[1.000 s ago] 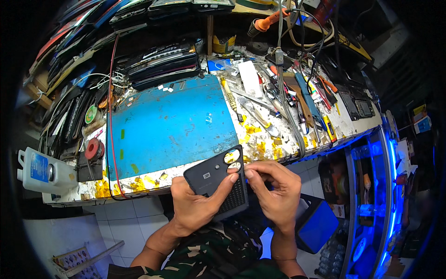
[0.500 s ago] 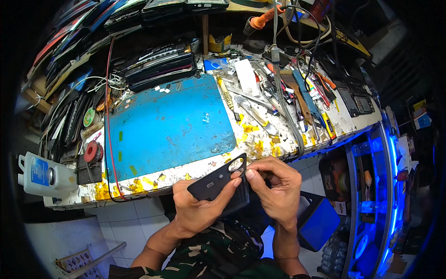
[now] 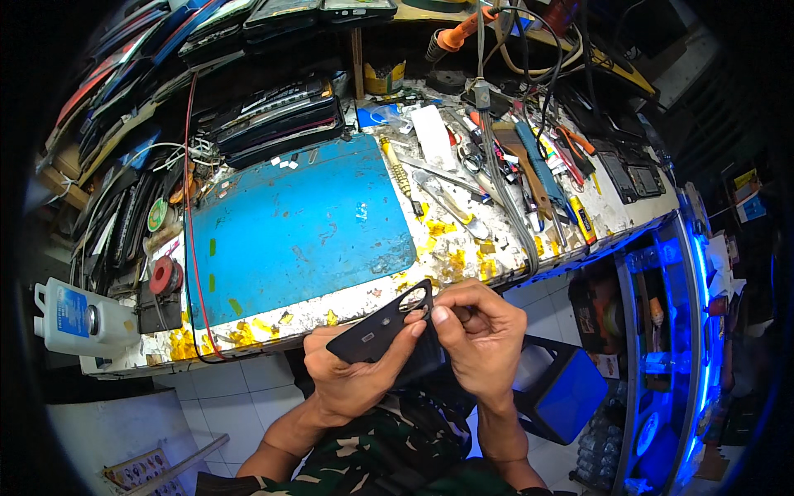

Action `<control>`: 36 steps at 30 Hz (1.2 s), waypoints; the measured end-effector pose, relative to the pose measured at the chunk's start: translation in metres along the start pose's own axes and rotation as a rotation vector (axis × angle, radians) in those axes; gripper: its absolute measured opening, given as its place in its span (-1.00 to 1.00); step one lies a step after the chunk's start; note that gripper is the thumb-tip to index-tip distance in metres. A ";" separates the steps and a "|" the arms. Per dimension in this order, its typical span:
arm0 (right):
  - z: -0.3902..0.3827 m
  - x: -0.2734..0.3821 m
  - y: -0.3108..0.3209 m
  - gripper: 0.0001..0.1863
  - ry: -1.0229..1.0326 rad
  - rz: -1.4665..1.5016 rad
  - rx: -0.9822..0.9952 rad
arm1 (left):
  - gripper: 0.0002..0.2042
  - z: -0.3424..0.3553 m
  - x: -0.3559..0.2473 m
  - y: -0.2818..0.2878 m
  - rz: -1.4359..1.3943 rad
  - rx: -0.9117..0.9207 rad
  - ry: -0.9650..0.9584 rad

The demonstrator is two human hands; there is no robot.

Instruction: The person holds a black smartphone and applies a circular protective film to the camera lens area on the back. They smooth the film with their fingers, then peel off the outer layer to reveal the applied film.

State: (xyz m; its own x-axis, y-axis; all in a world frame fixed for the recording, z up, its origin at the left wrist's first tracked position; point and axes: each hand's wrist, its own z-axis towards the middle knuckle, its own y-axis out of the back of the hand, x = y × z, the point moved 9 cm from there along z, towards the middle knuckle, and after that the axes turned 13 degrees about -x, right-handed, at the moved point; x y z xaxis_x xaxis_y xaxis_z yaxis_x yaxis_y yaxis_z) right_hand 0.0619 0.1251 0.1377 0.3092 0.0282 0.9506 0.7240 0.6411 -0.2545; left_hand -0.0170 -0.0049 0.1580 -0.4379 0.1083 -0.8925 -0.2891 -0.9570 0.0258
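A thin dark phone back cover [image 3: 370, 333], with a large round camera opening near its upper right end, is tilted up in front of the bench's near edge. My left hand [image 3: 351, 382] grips it from below, with the thumb along its lower edge and the fingers behind. At the end with the opening, my right hand [image 3: 484, 343] is closed in a pinch, thumb against the curled index finger. Its fingertips meet the cover's edge; whatever lies between them is hidden.
Beyond the hands lies a worn blue work mat [image 3: 306, 236] on the stained bench. A white jug [image 3: 83, 321] and a red spool [image 3: 165, 274] stand left. Hand tools, including a yellow screwdriver [image 3: 583, 220], crowd the right. Hanging cables [image 3: 496, 157] cross the bench; a red wire [image 3: 189, 215] crosses the mat.
My hands and the cover have shifted slightly left in view, along with a small shift of the whole scene. Both grips look the same; the cover is turned slightly.
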 end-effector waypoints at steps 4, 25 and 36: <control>0.000 -0.007 -0.002 -0.92 -0.008 -0.004 -0.012 | -0.82 0.002 0.001 0.001 -0.001 -0.024 -0.006; 0.002 -0.012 -0.011 -0.91 0.003 -0.026 0.017 | -0.83 0.003 0.014 0.012 -0.045 -0.087 0.191; 0.010 0.000 -0.031 -0.92 0.127 -0.215 0.119 | -0.82 0.014 0.021 0.025 -0.120 -0.080 0.305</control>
State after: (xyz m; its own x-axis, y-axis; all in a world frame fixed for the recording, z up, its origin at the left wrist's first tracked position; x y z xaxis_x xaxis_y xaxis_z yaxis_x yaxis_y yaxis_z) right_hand 0.0336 0.1127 0.1473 0.2362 -0.2103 0.9487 0.7061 0.7078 -0.0189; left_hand -0.0452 -0.0227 0.1461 -0.1262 0.1469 -0.9811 -0.2504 -0.9617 -0.1118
